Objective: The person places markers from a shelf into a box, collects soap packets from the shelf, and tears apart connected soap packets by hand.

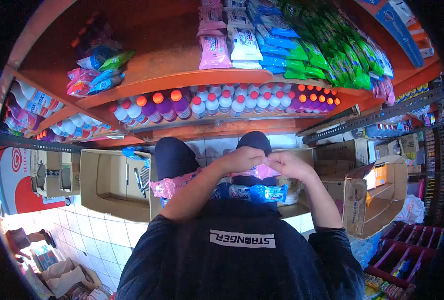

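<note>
Both of my hands hold a pink soap packet (262, 171) above my lap. The fingers of my left hand (248, 159) and of my right hand (288, 165) pinch its upper edge; which hand lies on which side follows the arms in view. More pink packets (168, 187) rest by my forearm, on my thigh. Blue packets (269, 193) lie in a row against my body, below the pink one. The forearm hides part of the packets.
Orange shelves (172, 82) ahead carry pink, white, blue and green packets (347, 62), with rows of capped bottles (222, 102) beneath. An open cardboard box (89, 185) with pens stands at the left, another box (354, 200) at the right. Dark metal rails flank both sides.
</note>
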Motion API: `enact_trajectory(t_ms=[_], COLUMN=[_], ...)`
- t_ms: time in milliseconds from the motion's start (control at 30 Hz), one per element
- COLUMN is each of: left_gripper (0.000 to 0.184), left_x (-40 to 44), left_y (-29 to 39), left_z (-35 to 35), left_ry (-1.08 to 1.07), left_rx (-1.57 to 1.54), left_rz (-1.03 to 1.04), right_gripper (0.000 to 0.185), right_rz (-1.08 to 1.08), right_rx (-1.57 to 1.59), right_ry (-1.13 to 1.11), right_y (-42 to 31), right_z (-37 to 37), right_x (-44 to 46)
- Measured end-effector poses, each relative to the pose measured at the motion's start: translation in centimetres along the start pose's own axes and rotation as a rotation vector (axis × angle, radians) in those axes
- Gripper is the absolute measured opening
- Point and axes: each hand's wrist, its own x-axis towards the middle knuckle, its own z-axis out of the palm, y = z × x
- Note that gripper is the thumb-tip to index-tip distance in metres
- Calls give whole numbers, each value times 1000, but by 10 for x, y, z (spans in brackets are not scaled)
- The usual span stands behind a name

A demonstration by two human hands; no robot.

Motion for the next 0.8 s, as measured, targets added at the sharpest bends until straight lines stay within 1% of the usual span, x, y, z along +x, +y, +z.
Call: enact_trajectory(t_ms=[33,133,233,333,433,533,633,733,800], left_gripper=[22,22,23,26,32,34,36,35,32], left_x=[0,3,5,-1,-1,-3,-2,-8,-16], left_y=[2,-3,-3,3,12,17,8,10,19], left_z=[-1,4,0,-9,-19,-23,-18,-17,-22], left_ry=[15,93,32,-73,-201,-116,-66,21,36], left_rx=[-31,-263,-332,-249,-53,-2,137,170,7], left_rz=[13,85,52,81,-86,-103,-22,24,-38], right_gripper=[22,19,19,19,23,25,23,17,15], right_rz=[28,11,-62,45,-30,-45,27,-54,-115], right_rx=[56,221,129,95,-174,-226,-247,-352,-269], right_ry=[28,122,159,-4,-5,42,41,-22,20], right_y=[3,9,4,-13,-24,-24,-27,-25,-33], right_z=[2,4,-1,-13,-14,-11,-6,-9,-10], right_x=[-1,-2,-3,-7,-2,5,9,13,12])
